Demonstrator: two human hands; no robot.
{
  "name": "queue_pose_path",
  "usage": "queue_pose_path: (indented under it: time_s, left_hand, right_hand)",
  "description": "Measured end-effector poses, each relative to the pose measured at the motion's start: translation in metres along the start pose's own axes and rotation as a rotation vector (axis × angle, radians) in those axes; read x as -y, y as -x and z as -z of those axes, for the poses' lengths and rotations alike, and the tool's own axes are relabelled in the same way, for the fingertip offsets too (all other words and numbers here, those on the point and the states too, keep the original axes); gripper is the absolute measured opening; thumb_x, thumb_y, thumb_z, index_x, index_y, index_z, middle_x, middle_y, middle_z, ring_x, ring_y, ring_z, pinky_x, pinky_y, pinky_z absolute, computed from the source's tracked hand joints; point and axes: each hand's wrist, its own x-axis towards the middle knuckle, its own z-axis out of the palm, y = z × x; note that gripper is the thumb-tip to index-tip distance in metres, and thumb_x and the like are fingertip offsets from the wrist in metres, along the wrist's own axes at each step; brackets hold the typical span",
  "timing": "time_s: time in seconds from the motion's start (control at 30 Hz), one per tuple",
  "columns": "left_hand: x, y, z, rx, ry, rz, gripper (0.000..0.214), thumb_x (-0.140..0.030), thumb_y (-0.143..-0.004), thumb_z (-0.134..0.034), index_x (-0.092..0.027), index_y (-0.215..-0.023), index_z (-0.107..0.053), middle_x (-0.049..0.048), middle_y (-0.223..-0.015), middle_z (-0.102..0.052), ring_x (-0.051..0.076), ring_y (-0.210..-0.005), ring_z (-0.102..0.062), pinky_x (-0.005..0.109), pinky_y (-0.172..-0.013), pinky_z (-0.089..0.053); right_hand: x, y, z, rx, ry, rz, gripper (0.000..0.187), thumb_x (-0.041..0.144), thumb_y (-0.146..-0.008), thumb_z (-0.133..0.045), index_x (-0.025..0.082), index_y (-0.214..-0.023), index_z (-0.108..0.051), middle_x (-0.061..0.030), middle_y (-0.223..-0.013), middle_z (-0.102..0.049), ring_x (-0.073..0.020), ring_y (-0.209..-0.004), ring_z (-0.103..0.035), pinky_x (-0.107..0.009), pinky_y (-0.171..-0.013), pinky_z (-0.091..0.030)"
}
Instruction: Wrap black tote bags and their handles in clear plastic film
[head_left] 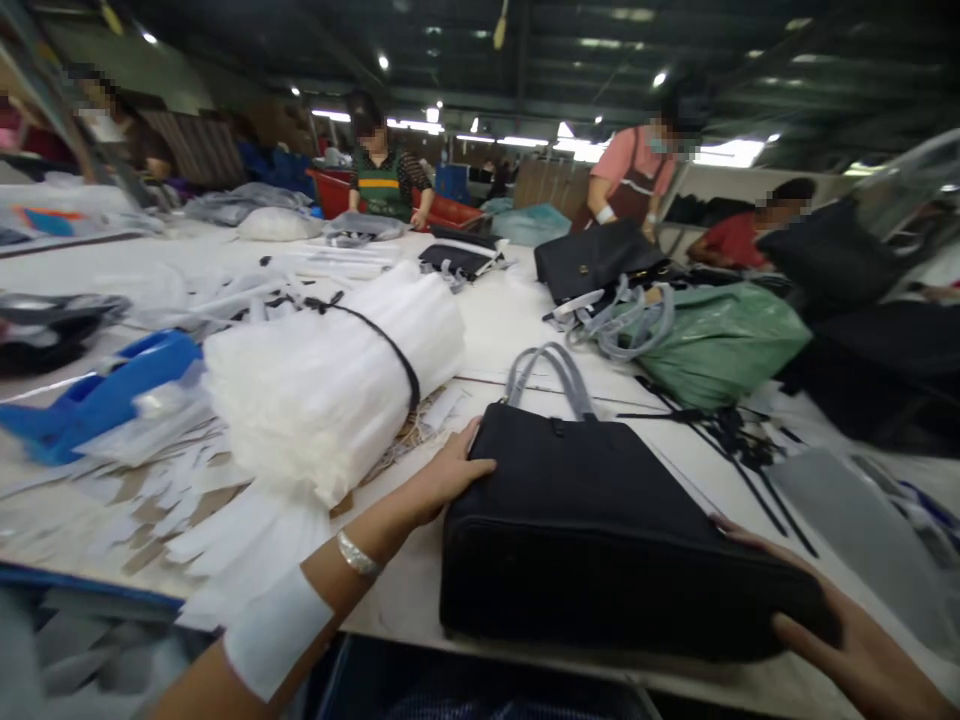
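Observation:
A black handbag (585, 480) lies on the white table in front of me, its broad base towards me. Its two handles (551, 370), wrapped in grey film, stand up at the far end. My left hand (457, 465) grips the bag's left side near the top, thumb over the front face and the other fingers behind the edge. At the lower right corner, my right hand (832, 610) is wrapped round the bag, thumb under the base and fingers along the side. A white patch and a silver bracelet are on my left forearm.
Left of the bag lies a bundle of white foam sheets (337, 370) tied with a black band, over loose paper strips. A blue tape dispenser-like object (105, 400) is further left. A green plastic bag (720, 340) and black straps (742, 450) lie right. Several people work beyond.

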Motion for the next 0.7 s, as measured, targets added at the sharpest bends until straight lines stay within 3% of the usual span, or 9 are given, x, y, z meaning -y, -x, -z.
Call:
queue_pose_path:
  time_s: [0.13,0.23,0.33,0.43,0.5,0.6,0.7]
  left_hand:
    - [0.015,-0.008,0.002,-0.087,-0.149,-0.001,0.075,-0.045,-0.078,-0.066,-0.018,-0.145,-0.044,0.0142,-0.15,-0.045,0.032,-0.137,-0.045,0.046,-0.113,-0.038]
    - [0.009,0.017,0.018,-0.156,-0.198,-0.146,0.072,-0.06,-0.088,-0.053,-0.02,-0.146,-0.041,0.0141,-0.144,-0.052,0.032,-0.131,-0.052,0.047,-0.109,-0.042]
    - [-0.003,0.055,0.03,0.049,-0.163,-0.297,0.074,-0.072,-0.088,-0.04,-0.022,-0.143,-0.048,0.0118,-0.137,-0.06,0.031,-0.131,-0.051,0.045,-0.115,-0.034]
    - [-0.002,0.081,0.026,0.165,-0.341,-0.3,0.078,-0.072,-0.075,-0.062,-0.026,-0.138,-0.054,0.01,-0.13,-0.065,0.033,-0.125,-0.056,0.043,-0.112,-0.037]
    - [0.008,0.083,0.017,0.061,-0.476,-0.266,0.067,-0.062,-0.074,-0.069,-0.026,-0.13,-0.06,0.0086,-0.125,-0.068,0.034,-0.118,-0.06,0.041,-0.104,-0.046]
    - [0.023,0.065,0.002,-0.166,-0.593,-0.199,0.044,-0.057,-0.083,-0.058,-0.022,-0.108,-0.067,0.0074,-0.108,-0.072,0.031,-0.107,-0.065,0.04,-0.094,-0.05]
    - [0.033,0.042,-0.011,-0.277,-0.653,-0.112,0.042,-0.058,-0.088,-0.048,-0.021,-0.099,-0.066,0.0075,-0.1,-0.073,0.031,-0.101,-0.066,0.042,-0.092,-0.048]
  right_hand:
    - [0.008,0.009,0.008,0.091,-0.172,-0.083,0.065,0.055,-0.08,-0.062,0.043,-0.141,-0.045,-0.0076,-0.15,-0.046,-0.0377,-0.138,-0.039,-0.05,-0.114,-0.033]
    - [0.01,0.002,0.014,0.127,-0.214,-0.062,0.072,0.056,-0.077,-0.067,0.031,-0.142,-0.049,-0.0102,-0.15,-0.046,-0.0393,-0.139,-0.038,-0.055,-0.116,-0.027]
    - [0.007,0.0,0.013,0.115,-0.295,-0.033,0.07,0.057,-0.076,-0.069,0.027,-0.137,-0.054,-0.0113,-0.145,-0.052,-0.0375,-0.134,-0.046,-0.053,-0.113,-0.034]
    - [0.003,0.001,0.002,0.054,-0.325,-0.028,0.065,0.057,-0.076,-0.069,0.024,-0.131,-0.059,-0.012,-0.137,-0.059,-0.0368,-0.127,-0.052,-0.05,-0.11,-0.039]
    - [0.003,-0.001,-0.008,-0.005,-0.306,-0.066,0.061,0.06,-0.077,-0.065,0.023,-0.125,-0.062,-0.0119,-0.129,-0.065,-0.0366,-0.12,-0.058,-0.049,-0.105,-0.044]
    - [0.008,-0.01,-0.027,-0.081,-0.264,-0.182,0.048,0.062,-0.085,-0.053,0.024,-0.111,-0.067,-0.0096,-0.112,-0.072,-0.0341,-0.108,-0.063,-0.045,-0.095,-0.05]
    - [0.013,-0.025,-0.041,-0.089,-0.205,-0.275,0.046,0.064,-0.09,-0.044,0.024,-0.092,-0.067,-0.0061,-0.093,-0.074,-0.0309,-0.093,-0.066,-0.041,-0.085,-0.051]
